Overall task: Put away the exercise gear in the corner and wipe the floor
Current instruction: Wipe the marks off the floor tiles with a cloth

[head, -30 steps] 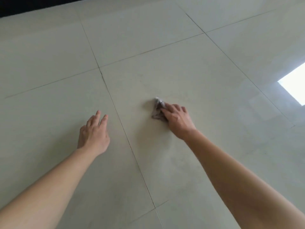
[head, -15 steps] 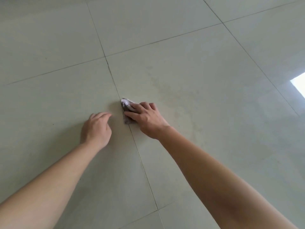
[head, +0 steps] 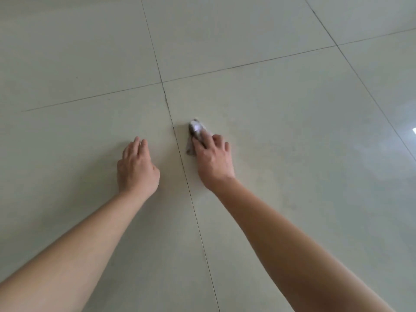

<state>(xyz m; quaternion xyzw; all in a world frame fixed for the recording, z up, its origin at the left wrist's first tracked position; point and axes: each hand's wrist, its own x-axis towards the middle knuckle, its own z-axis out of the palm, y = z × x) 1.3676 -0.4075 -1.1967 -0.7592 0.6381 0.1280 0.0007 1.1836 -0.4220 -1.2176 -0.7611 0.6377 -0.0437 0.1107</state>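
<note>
Two bare forearms reach forward over a pale tiled floor (head: 281,104), seen from above by the person's own head camera. A thin dark grout line (head: 182,167) runs away from the viewer between the hands, crossed farther off by another line.

On the right, the right hand (head: 213,162) lies palm down with its fingers bent over a small crumpled cloth (head: 195,129), holding it against the tile. This grey and white cloth sits just to the right of the grout line, close to it but not on it. Its long axis runs nearly along that line, away from the viewer. The free, bunched end points forward, past the fingertips, and the near end is hidden under the fingers.

On the left, the left hand (head: 137,168) rests palm down on the neighbouring tile, fingers straight and held close together, gripping nothing. It lies just left of the grout line, apart from the cloth.

A bright patch of reflected light (head: 413,130) shows at the far right edge.
</note>
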